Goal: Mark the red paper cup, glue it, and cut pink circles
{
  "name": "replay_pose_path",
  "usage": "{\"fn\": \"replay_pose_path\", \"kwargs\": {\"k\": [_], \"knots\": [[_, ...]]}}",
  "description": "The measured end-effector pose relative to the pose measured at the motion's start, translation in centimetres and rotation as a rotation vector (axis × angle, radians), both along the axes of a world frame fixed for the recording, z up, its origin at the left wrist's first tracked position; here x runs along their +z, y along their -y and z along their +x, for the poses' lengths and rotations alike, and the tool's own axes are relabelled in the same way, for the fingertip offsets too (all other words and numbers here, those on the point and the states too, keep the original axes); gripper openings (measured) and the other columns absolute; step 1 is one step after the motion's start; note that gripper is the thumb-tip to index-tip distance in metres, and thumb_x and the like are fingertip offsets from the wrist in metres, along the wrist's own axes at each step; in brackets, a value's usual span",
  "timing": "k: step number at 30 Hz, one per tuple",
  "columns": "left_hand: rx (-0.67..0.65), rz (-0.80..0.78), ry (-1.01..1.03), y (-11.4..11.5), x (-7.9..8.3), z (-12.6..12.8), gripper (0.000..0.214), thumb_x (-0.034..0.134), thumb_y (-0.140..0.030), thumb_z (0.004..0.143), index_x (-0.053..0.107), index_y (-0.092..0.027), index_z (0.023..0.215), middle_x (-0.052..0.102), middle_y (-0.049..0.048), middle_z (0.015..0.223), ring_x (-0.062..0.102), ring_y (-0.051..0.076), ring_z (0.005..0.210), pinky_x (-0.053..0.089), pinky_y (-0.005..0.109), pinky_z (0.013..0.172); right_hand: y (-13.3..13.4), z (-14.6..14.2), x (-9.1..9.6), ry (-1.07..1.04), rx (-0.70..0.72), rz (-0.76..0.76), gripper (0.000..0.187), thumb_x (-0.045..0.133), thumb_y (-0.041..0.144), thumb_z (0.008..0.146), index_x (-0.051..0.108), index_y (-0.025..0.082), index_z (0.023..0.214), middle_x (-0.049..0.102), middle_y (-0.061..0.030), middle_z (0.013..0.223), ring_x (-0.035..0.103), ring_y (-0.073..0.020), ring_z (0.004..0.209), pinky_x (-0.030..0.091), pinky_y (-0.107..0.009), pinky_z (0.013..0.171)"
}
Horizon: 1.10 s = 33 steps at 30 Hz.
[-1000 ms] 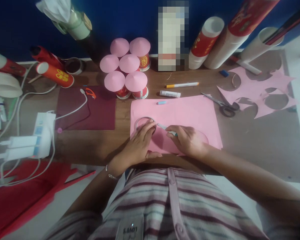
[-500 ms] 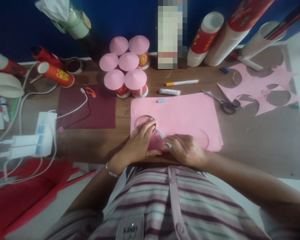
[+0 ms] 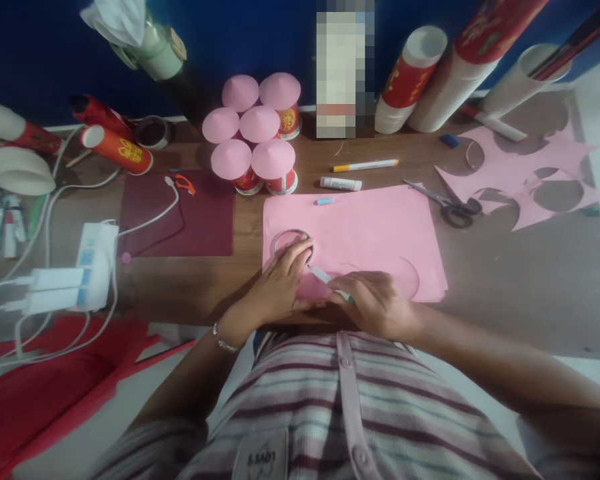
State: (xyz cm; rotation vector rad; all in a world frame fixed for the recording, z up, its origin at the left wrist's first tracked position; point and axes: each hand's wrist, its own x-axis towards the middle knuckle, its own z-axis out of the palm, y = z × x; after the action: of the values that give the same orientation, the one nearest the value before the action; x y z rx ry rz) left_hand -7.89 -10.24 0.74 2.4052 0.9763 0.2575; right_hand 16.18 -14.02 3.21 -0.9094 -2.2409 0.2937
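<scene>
A stack of pink paper sheets (image 3: 365, 227) lies in front of me on the table. My left hand (image 3: 280, 277) holds a thin-rimmed round ring (image 3: 279, 238) down flat on the paper's left part, its fingers covering much of the ring. In my right hand (image 3: 377, 300) is a white marker (image 3: 321, 274), gripped low between thumb and fingers. The marker's tip touches the paper at the ring's lower right edge, close to my left fingers. A curved line shows on the paper right of my hand. The blue marker cap (image 3: 325, 201) rests near the sheet's top edge.
Behind stand several red cups with pink paper cones (image 3: 273, 158). A glue stick (image 3: 341, 183) and an orange-and-white marker (image 3: 365, 165) lie beyond the paper. Scissors (image 3: 455, 210) and cut pink scraps (image 3: 510, 163) are to the right. A power strip (image 3: 97, 267) with cables sits left.
The marker tip has moved slightly down and left along the ring's edge, with my right hand tilting along. My left hand stays on the ring. The whole view has shifted slightly.
</scene>
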Motion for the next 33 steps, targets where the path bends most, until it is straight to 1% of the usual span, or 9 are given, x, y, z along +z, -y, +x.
{"fn": "replay_pose_path", "kwargs": {"k": [3, 8, 15, 18, 22, 25, 27, 30, 33], "knots": [[-0.018, -0.062, -0.019, -0.2, 0.9, -0.1, 0.089, 0.06, -0.063, 0.095, 0.026, -0.01, 0.158, 0.036, 0.0287, 0.162, 0.029, 0.04, 0.159, 0.038, 0.06, 0.126, -0.2, 1.4, 1.5, -0.114, -0.086, -0.018, 0.015, 0.056, 0.015, 0.102, 0.059, 0.02, 0.116, 0.079, -0.0045, 0.087, 0.077, -0.0176, 0.074, 0.059, -0.029, 0.064], [-0.014, -0.147, -0.041, -0.7, 2.7, -0.2, 0.059, 0.045, -0.044, 0.106, 0.029, -0.018, 0.157, 0.036, 0.0209, 0.166, 0.025, 0.034, 0.162, 0.036, 0.058, 0.129, -0.7, 3.4, 3.2, -0.093, -0.179, -0.061, 0.014, 0.056, 0.018, 0.103, 0.062, 0.025, 0.113, 0.081, -0.0038, 0.084, 0.077, -0.0176, 0.069, 0.059, -0.029, 0.063], [0.0, -0.133, -0.001, -1.0, 2.7, -0.3, 0.049, 0.038, -0.026, 0.107, 0.033, -0.019, 0.155, 0.039, 0.0184, 0.164, 0.028, 0.032, 0.161, 0.036, 0.056, 0.13, -0.9, 3.5, 2.5, -0.051, -0.119, -0.061, 0.01, 0.058, 0.02, 0.102, 0.065, 0.024, 0.108, 0.081, -0.0035, 0.083, 0.076, -0.0177, 0.066, 0.059, -0.029, 0.06], [0.008, -0.086, 0.006, -0.7, 2.4, -0.3, 0.05, 0.043, -0.023, 0.105, 0.034, -0.019, 0.154, 0.043, 0.0184, 0.161, 0.036, 0.031, 0.157, 0.039, 0.056, 0.129, -0.9, 3.4, 2.3, -0.067, -0.107, -0.038, 0.008, 0.059, 0.018, 0.102, 0.064, 0.021, 0.107, 0.08, -0.0029, 0.083, 0.075, -0.016, 0.066, 0.058, -0.027, 0.06], [0.039, 0.026, 0.05, -1.0, 2.8, -0.8, 0.054, 0.056, -0.029, 0.102, 0.039, -0.019, 0.152, 0.053, 0.0182, 0.152, 0.048, 0.031, 0.148, 0.045, 0.054, 0.124, -1.1, 3.5, 2.2, -0.075, -0.105, -0.029, 0.006, 0.059, 0.017, 0.101, 0.062, 0.019, 0.106, 0.079, -0.0022, 0.082, 0.074, -0.0144, 0.064, 0.057, -0.025, 0.058], [0.025, 0.125, 0.085, -2.6, 3.4, -1.9, 0.055, 0.058, -0.028, 0.101, 0.041, -0.024, 0.154, 0.058, 0.0142, 0.151, 0.051, 0.029, 0.146, 0.045, 0.054, 0.123, -1.2, 3.4, 2.1, -0.08, -0.099, -0.031, 0.006, 0.06, 0.017, 0.101, 0.061, 0.019, 0.106, 0.079, -0.0023, 0.082, 0.074, -0.0142, 0.064, 0.056, -0.024, 0.059], [-0.025, 0.136, 0.076, -4.4, 3.4, -2.7, 0.06, 0.058, -0.025, 0.101, 0.039, -0.029, 0.158, 0.055, 0.0106, 0.156, 0.046, 0.029, 0.151, 0.042, 0.056, 0.125, -1.1, 3.2, 2.0, -0.077, -0.079, -0.032, 0.007, 0.06, 0.017, 0.101, 0.061, 0.018, 0.108, 0.079, -0.0028, 0.082, 0.073, -0.0139, 0.064, 0.056, -0.024, 0.059], [-0.187, 0.145, 0.034, -7.2, 2.7, -3.5, 0.06, 0.055, -0.025, 0.102, 0.039, -0.033, 0.16, 0.051, 0.0052, 0.162, 0.031, 0.03, 0.16, 0.036, 0.058, 0.127, -1.0, 2.8, 2.0, -0.045, -0.021, -0.023, 0.007, 0.059, 0.017, 0.101, 0.06, 0.017, 0.108, 0.077, -0.003, 0.079, 0.073, -0.0146, 0.063, 0.055, -0.025, 0.058], [-0.275, 0.15, -0.04, -9.0, 1.6, -3.6, 0.056, 0.052, -0.03, 0.104, 0.042, -0.034, 0.159, 0.052, 0.0032, 0.161, 0.024, 0.031, 0.163, 0.027, 0.063, 0.13, -0.7, 2.2, 2.1, 0.0, 0.059, 0.016, 0.007, 0.058, 0.017, 0.102, 0.059, 0.016, 0.108, 0.076, -0.0029, 0.075, 0.072, -0.0154, 0.063, 0.055, -0.026, 0.058]]}}
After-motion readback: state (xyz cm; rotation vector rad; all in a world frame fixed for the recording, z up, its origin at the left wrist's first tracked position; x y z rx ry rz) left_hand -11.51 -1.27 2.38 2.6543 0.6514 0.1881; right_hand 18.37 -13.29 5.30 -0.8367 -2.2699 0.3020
